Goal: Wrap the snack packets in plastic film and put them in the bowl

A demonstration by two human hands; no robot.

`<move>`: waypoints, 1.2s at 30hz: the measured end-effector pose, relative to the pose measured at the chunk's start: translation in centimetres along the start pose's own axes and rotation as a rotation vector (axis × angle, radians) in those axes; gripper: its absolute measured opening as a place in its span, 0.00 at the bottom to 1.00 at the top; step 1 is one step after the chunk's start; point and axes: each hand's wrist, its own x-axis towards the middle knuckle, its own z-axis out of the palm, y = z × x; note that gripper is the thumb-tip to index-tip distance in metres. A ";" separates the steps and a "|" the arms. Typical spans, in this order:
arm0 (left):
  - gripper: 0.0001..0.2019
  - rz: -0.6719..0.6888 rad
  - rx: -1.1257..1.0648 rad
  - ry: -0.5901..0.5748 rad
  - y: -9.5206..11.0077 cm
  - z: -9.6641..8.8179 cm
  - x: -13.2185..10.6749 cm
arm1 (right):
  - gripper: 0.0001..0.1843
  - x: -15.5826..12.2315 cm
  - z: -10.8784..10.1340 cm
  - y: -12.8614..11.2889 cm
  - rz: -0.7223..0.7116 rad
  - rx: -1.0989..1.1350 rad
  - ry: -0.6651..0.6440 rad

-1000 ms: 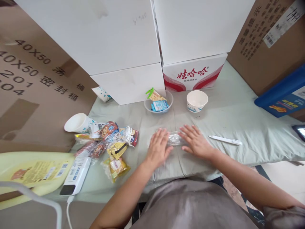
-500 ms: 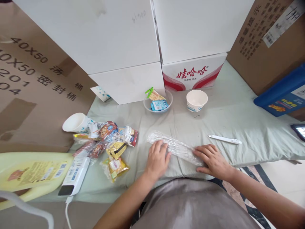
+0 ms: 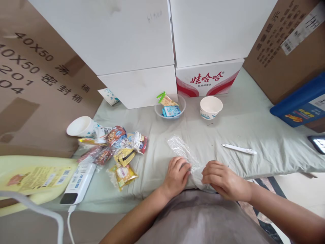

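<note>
A folded strip of clear bubble wrap [image 3: 181,149] lies slantwise at the front of the cloth-covered surface. Its near end runs down between my two hands toward my lap. My left hand [image 3: 176,176] has its fingers curled against the strip's left side. On the other side my right hand [image 3: 224,179] is closed on the near end, fingers pressed together. Parts of the wrap are hidden under the fingers of both hands.
Wrapped snacks [image 3: 124,156] are piled at left beside a tipped paper bowl [image 3: 82,126] and a white power bank [image 3: 79,183]. A clear plastic bowl [image 3: 158,112] holding packets, an upright paper bowl [image 3: 211,106] and a white cutter-like stick [image 3: 239,149] lie further out. Boxes [image 3: 210,81] stand behind.
Both hands have drawn nearer to my body and closed from a flatter pose. The bubble wrap has turned to a steeper slant, its near end pulled toward me.
</note>
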 end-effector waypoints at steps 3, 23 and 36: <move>0.17 -0.023 -0.126 0.026 -0.4 0.0 -0.6 | 0.14 4.0 -0.9 1.3 0.075 0.090 -0.040; 0.23 -0.156 -0.175 0.103 -0.9 0.6 -0.7 | 0.18 14.0 7.2 10.1 0.411 -0.322 -0.055; 0.06 -0.185 0.111 0.127 -4.1 -3.4 3.9 | 0.17 14.3 7.5 9.9 0.394 -0.426 -0.115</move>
